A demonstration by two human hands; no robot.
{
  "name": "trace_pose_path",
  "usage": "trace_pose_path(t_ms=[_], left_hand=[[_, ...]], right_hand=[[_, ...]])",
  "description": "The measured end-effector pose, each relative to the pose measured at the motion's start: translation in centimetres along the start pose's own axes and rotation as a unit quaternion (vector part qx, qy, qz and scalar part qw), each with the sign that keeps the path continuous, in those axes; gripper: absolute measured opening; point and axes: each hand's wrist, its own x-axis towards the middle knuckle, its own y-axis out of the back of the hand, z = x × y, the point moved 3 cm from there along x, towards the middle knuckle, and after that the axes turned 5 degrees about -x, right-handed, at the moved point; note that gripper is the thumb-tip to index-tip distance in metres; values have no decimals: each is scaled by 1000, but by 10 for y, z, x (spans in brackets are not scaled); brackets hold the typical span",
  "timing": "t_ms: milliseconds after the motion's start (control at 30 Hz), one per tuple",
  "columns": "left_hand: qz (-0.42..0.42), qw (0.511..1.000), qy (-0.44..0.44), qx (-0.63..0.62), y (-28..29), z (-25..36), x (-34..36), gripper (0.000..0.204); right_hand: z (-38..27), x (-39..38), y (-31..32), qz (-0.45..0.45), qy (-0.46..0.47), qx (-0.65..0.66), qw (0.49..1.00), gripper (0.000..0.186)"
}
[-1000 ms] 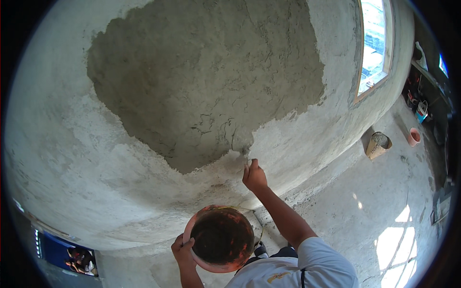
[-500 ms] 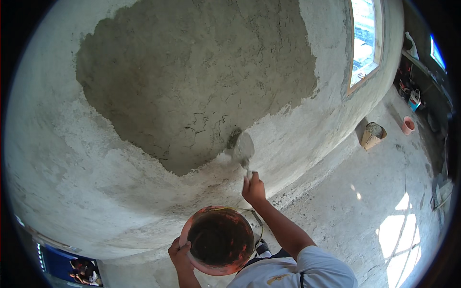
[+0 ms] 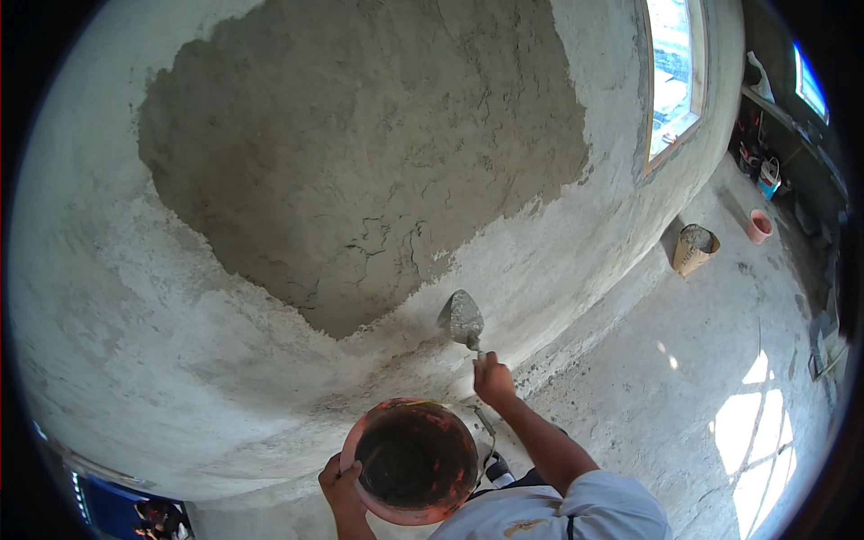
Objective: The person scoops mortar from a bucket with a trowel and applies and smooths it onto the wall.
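My left hand (image 3: 341, 486) grips the rim of an orange-red bucket (image 3: 353, 443) at its left side, thumb over the edge. Dark residue coats the bucket's inside, and its mouth faces up toward me. In my right hand (image 3: 494, 380) is the handle of a trowel (image 3: 465, 317), its grey, mortar-smeared blade pointing up and away, close to the wall. Beyond the blade, a large patch of wet grey mortar (image 3: 360, 153) covers part of the wall (image 3: 225, 378). Small cracks and ridges run through the patch's lower part.
A window (image 3: 673, 76) with a wooden frame is set in the wall at right. On the concrete floor (image 3: 621, 387) stand an open paper sack (image 3: 693, 255) of grey material and a small pink bucket (image 3: 760, 227). Shelves and clutter line the far right. Someone (image 3: 160, 519) shows at the lower left.
My right hand has drawn the trowel back from the patch's lower edge, toward me and slightly right. The blade has turned. My left hand still holds the bucket, nearly unmoved.
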Motion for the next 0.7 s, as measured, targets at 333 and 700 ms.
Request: trace_pose_path(t_ms=[333, 700], left_hand=[[20, 999, -32, -10, 3, -7, 7, 33], [84, 996, -39, 4, 0, -21, -25, 33]], right_hand=[[-124, 139, 171, 84, 307, -181, 931, 31], [-10, 126, 168, -103, 273, -366, 884, 34]])
